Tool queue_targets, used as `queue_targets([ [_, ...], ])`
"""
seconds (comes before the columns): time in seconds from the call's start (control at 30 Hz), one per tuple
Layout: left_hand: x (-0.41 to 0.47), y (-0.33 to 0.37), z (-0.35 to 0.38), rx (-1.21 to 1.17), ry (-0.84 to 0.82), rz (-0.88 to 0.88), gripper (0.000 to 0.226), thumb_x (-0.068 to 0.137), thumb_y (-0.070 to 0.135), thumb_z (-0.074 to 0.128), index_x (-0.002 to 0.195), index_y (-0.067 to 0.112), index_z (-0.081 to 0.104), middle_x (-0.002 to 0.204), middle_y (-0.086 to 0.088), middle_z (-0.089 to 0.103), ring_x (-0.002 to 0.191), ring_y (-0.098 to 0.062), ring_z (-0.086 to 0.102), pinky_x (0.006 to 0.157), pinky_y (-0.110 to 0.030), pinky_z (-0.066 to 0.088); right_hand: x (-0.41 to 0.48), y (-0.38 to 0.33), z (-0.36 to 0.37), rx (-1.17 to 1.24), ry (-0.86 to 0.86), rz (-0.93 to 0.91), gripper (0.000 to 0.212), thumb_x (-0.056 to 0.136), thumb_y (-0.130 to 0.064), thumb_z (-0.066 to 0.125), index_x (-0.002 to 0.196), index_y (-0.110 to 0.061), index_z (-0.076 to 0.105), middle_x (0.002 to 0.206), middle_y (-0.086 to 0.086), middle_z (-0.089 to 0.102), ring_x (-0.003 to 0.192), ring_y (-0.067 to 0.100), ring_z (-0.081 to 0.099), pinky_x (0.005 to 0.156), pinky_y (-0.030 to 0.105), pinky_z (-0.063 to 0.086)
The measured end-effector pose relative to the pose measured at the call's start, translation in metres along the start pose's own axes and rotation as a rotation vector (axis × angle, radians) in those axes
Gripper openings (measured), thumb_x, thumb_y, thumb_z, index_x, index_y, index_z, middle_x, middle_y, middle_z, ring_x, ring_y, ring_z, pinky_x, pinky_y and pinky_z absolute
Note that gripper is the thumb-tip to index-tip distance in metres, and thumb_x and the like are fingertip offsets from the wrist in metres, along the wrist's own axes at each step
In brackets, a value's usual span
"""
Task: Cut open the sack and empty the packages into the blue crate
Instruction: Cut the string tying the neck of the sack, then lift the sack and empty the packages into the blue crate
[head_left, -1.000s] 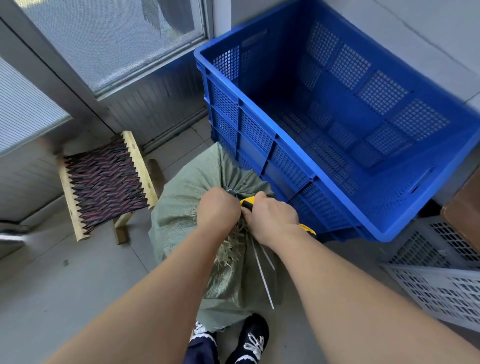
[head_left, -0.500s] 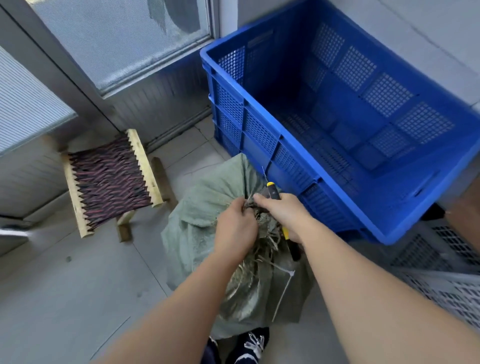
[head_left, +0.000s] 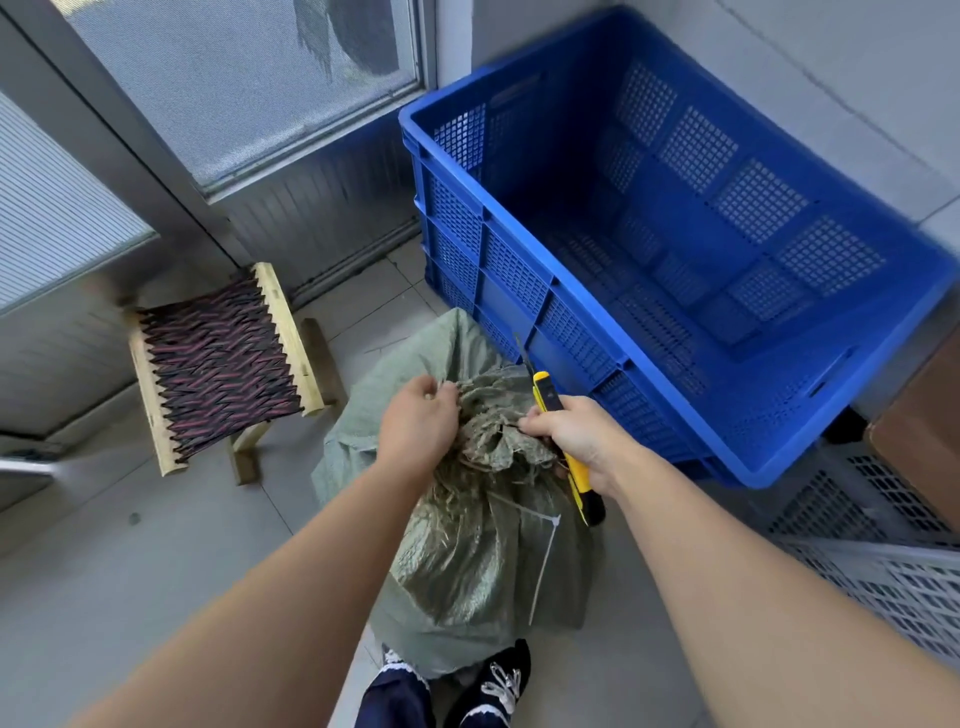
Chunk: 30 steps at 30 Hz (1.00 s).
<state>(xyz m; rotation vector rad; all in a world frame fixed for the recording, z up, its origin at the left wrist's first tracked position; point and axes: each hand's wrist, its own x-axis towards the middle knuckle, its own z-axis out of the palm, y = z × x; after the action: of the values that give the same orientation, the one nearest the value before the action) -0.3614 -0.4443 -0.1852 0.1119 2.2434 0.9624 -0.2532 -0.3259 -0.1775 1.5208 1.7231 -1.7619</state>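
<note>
From the head camera, your sack (head_left: 467, 545) stands on the floor between your feet and the blue crate (head_left: 675, 249), its far side touching the crate's near wall. It is woven plastic cloth: soft, floppy, and frayed at the bunched neck, so I judge it will slump unless you hold it by that gathered top. How heavy it is cannot be told, as the packages inside are hidden. Your left hand (head_left: 415, 421) reaches forward, palm down, its grip pinched on the neck's left fold. Your right hand (head_left: 576, 436) is wrapped around the yellow utility knife (head_left: 563, 447), blade out and pointing away toward the crate, fingertips also tugging the fabric. A white zip tie (head_left: 545, 561) hangs loose down the sack's front.
</note>
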Motion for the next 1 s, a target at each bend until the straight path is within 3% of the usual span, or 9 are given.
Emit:
queue_targets([
  [0.1,0.002,0.001,-0.009,0.03,0.052,-0.013,0.023,0.097,0.027,0.043,0.09,0.013,0.059,0.065,0.003,0.053,0.057,-0.015,0.048,0.05,-0.025,0.032,-0.002,0.0,-0.004,0.059,0.057,-0.025,0.013,0.085,-0.018,0.067,0.077,-0.019,0.056,0.081,-0.001,0.053,0.079,0.02,0.049,0.073,0.035,0.038],
  [0.2,0.009,-0.004,-0.019,-0.043,0.115,-0.035,0.025,0.097,0.025,0.045,0.081,0.017,0.063,0.066,-0.002,0.055,0.06,-0.021,0.047,0.051,-0.026,0.032,-0.005,0.0,-0.006,0.079,0.09,-0.035,0.012,0.093,-0.017,0.056,0.081,-0.019,0.055,0.076,0.004,0.048,0.07,0.022,0.048,0.056,0.033,0.037],
  [0.37,0.019,-0.009,-0.046,0.005,0.352,-0.096,0.031,0.098,0.036,0.042,0.077,0.028,0.062,0.073,0.006,0.061,0.084,-0.024,0.056,0.095,-0.043,0.036,-0.009,-0.001,-0.009,0.143,0.193,0.009,0.018,0.096,-0.012,0.041,0.083,-0.02,0.05,0.073,0.003,0.045,0.064,0.021,0.053,0.048,0.028,0.033],
  [0.47,0.025,-0.013,-0.067,0.025,0.515,-0.111,0.033,0.099,0.035,0.034,0.097,0.028,0.066,0.1,0.0,0.067,0.098,-0.027,0.058,0.101,-0.045,0.031,-0.012,-0.006,-0.009,0.172,0.24,0.014,0.017,0.096,-0.012,0.043,0.081,-0.019,0.049,0.071,0.002,0.043,0.061,0.02,0.047,0.049,0.028,0.033],
  [0.53,0.025,-0.017,-0.082,0.05,0.557,-0.108,0.033,0.1,0.031,0.032,0.098,0.026,0.064,0.099,0.001,0.062,0.097,-0.025,0.055,0.103,-0.045,0.027,-0.014,-0.008,-0.009,0.181,0.273,0.019,0.017,0.096,-0.012,0.044,0.08,-0.018,0.049,0.072,0.003,0.045,0.061,0.019,0.046,0.048,0.029,0.034],
  [0.67,0.03,-0.037,-0.092,0.257,0.353,-0.203,0.03,0.094,0.034,0.038,0.092,0.022,0.065,0.098,-0.003,0.064,0.103,-0.032,0.059,0.102,-0.046,0.028,-0.018,-0.008,-0.007,0.207,0.29,0.018,0.017,0.096,-0.012,0.047,0.08,-0.017,0.05,0.071,0.004,0.044,0.057,0.017,0.042,0.047,0.03,0.034],
  [0.73,0.031,-0.047,-0.087,0.292,0.201,-0.203,0.029,0.086,0.033,0.046,0.091,0.021,0.071,0.101,-0.009,0.072,0.096,-0.033,0.064,0.095,-0.043,0.045,-0.018,-0.008,-0.004,0.217,0.281,0.014,0.014,0.096,-0.014,0.048,0.083,-0.016,0.051,0.069,0.004,0.045,0.056,0.017,0.041,0.048,0.03,0.034],
  [0.87,0.024,-0.044,-0.082,0.338,0.05,-0.236,0.035,0.088,0.027,0.052,0.121,0.02,0.065,0.122,-0.007,0.064,0.098,-0.028,0.058,0.068,-0.028,0.05,-0.017,-0.008,-0.002,0.232,0.249,0.018,0.009,0.091,-0.019,0.057,0.083,-0.017,0.054,0.071,0.005,0.049,0.061,0.02,0.044,0.056,0.034,0.036],
  [1.0,0.011,-0.015,-0.072,0.54,0.074,-0.02,0.056,0.09,0.063,0.032,0.131,0.032,0.054,0.137,-0.003,0.054,0.124,-0.03,0.049,0.107,-0.056,0.031,-0.015,-0.004,-0.001,0.235,0.22,0.051,0.015,0.092,-0.016,0.058,0.08,-0.017,0.05,0.068,0.005,0.045,0.055,0.018,0.041,0.048,0.029,0.035],
])
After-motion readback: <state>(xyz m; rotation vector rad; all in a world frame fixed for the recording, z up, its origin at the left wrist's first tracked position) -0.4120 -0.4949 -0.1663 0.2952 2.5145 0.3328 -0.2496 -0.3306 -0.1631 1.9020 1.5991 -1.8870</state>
